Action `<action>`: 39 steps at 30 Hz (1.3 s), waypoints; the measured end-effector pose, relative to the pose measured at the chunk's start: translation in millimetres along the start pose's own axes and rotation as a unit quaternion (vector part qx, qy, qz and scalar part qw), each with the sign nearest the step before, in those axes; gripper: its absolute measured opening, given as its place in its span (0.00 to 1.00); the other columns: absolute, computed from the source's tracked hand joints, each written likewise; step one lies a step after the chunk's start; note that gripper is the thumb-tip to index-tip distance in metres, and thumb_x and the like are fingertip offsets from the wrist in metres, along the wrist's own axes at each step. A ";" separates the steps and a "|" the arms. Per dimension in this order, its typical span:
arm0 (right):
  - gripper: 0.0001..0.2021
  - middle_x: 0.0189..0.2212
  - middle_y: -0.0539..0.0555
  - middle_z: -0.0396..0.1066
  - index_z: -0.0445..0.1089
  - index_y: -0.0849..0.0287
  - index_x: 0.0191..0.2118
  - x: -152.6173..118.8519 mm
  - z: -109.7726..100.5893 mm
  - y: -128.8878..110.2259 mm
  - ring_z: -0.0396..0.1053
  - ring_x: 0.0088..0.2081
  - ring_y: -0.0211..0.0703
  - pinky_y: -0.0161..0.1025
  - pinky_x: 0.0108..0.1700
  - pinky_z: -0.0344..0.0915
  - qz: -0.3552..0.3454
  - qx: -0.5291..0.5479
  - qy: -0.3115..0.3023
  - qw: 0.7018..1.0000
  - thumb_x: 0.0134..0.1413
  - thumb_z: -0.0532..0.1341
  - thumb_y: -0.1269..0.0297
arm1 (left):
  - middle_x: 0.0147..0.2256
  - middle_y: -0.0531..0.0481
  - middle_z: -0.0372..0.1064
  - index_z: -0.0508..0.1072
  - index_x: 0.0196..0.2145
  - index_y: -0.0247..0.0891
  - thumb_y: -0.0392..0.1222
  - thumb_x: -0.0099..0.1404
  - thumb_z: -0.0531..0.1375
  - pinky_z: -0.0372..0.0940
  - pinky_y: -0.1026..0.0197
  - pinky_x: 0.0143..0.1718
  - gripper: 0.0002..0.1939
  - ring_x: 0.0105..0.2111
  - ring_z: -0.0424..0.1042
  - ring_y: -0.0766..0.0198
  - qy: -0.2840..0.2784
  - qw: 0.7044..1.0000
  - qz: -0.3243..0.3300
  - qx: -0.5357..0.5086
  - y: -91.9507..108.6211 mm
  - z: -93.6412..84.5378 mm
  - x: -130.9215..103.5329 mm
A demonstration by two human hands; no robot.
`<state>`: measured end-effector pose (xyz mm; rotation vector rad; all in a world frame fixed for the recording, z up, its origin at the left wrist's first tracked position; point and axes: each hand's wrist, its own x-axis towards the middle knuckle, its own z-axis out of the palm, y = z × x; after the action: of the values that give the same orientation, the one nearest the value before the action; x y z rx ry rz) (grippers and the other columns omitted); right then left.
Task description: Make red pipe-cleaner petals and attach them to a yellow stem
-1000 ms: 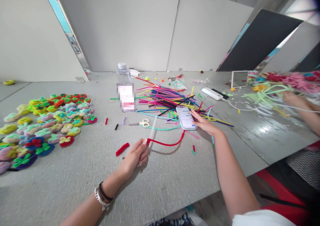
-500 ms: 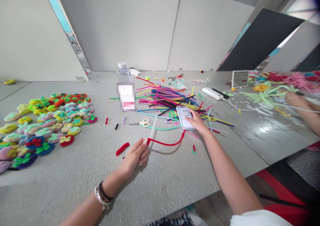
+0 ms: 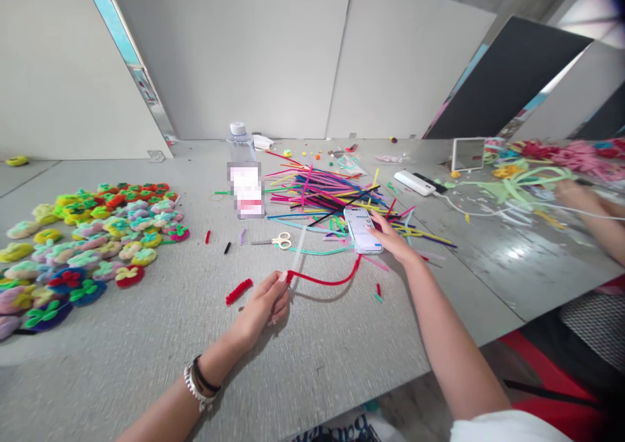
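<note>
My left hand [image 3: 266, 302] pinches the folded end of a red pipe cleaner [image 3: 325, 283] between thumb and fingers. From there the red stem sags in a curve to the lower edge of a smartphone [image 3: 361, 229] with a lit screen. My right hand [image 3: 390, 239] is closed round the phone's right side, thumb over the screen and the other fingers partly hidden. Behind the phone spreads a loose pile of coloured pipe cleaners [image 3: 322, 191]. Just beyond my left hand lie small scissors [image 3: 273, 241], with a short, thick red fuzzy piece [image 3: 239, 291] to the left.
Many fuzzy flower shapes [image 3: 97, 234] cover the table's left side. A clear bottle [image 3: 239, 144] stands at the back, near a blurred-out patch. At right are a white power bank [image 3: 415, 183] with a cable, a small framed mirror [image 3: 467, 154] and another person's hand [image 3: 573, 194].
My right thumb has shifted slightly at the phone's screen, and the screen's content looks different. My left hand and the red pipe cleaner stay put. The other person's hand has moved a little.
</note>
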<state>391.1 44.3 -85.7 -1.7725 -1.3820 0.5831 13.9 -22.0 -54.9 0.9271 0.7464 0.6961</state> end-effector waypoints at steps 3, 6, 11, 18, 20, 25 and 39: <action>0.31 0.61 0.59 0.62 0.54 0.51 0.64 1.5 -1.4 3.2 0.63 0.59 0.55 0.55 0.57 0.62 0.002 0.022 0.008 1.000 0.56 0.56 0.52 | 0.18 0.63 0.46 0.55 0.30 0.40 0.55 0.64 0.57 0.41 0.70 0.15 0.19 0.14 0.45 0.76 -0.002 1.000 0.001 0.001 0.4 0.6 -0.1; 0.30 0.59 0.58 0.65 0.56 0.49 0.63 4.6 1.3 5.4 0.62 0.60 0.57 0.59 0.58 0.60 -0.003 0.025 0.030 0.999 0.55 0.58 0.53 | 0.18 0.63 0.46 0.55 0.29 0.40 0.56 0.64 0.57 0.41 0.70 0.15 0.19 0.14 0.45 0.76 -0.004 1.000 0.003 0.002 0.3 0.6 -0.3; 0.29 0.58 0.56 0.66 0.59 0.47 0.62 6.2 3.4 6.8 0.61 0.60 0.57 0.60 0.60 0.57 -0.015 0.026 0.041 0.999 0.53 0.61 0.55 | 0.18 0.63 0.47 0.55 0.29 0.40 0.55 0.65 0.57 0.41 0.70 0.15 0.18 0.14 0.45 0.76 -0.006 1.000 0.005 0.002 0.2 0.2 0.4; 0.28 0.59 0.58 0.65 0.59 0.51 0.61 6.3 2.8 6.5 0.60 0.61 0.55 0.59 0.59 0.58 0.002 0.025 0.037 0.999 0.53 0.58 0.56 | 0.18 0.62 0.47 0.55 0.28 0.39 0.55 0.66 0.55 0.42 0.70 0.16 0.18 0.14 0.45 0.76 -0.007 1.000 0.006 0.011 1.1 1.0 0.0; 0.28 0.59 0.59 0.64 0.59 0.51 0.61 6.3 3.1 5.6 0.61 0.61 0.56 0.59 0.59 0.59 0.006 0.025 0.034 0.999 0.54 0.58 0.55 | 0.18 0.62 0.47 0.55 0.28 0.39 0.54 0.66 0.55 0.42 0.70 0.16 0.18 0.14 0.46 0.76 -0.007 1.000 0.006 0.010 1.4 1.3 -0.2; 0.30 0.60 0.59 0.63 0.59 0.51 0.61 4.0 3.2 2.4 0.59 0.61 0.58 0.61 0.60 0.56 0.002 0.022 0.031 0.999 0.52 0.59 0.51 | 0.18 0.62 0.46 0.56 0.29 0.40 0.54 0.66 0.55 0.41 0.69 0.16 0.18 0.15 0.45 0.76 -0.009 1.000 0.005 0.008 1.3 0.9 -0.1; 0.41 0.63 0.56 0.57 0.55 0.50 0.64 -4.5 -3.0 -6.9 0.54 0.64 0.57 0.56 0.65 0.49 -0.026 -0.004 -0.024 0.999 0.43 0.68 0.55 | 0.18 0.62 0.46 0.55 0.27 0.40 0.54 0.67 0.54 0.42 0.69 0.16 0.19 0.15 0.45 0.76 -0.012 1.000 0.006 0.014 0.1 -0.2 0.2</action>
<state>388.0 39.7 -78.9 -1.7341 -1.4606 0.5976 13.8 -21.8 -55.0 0.9651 0.7323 0.6855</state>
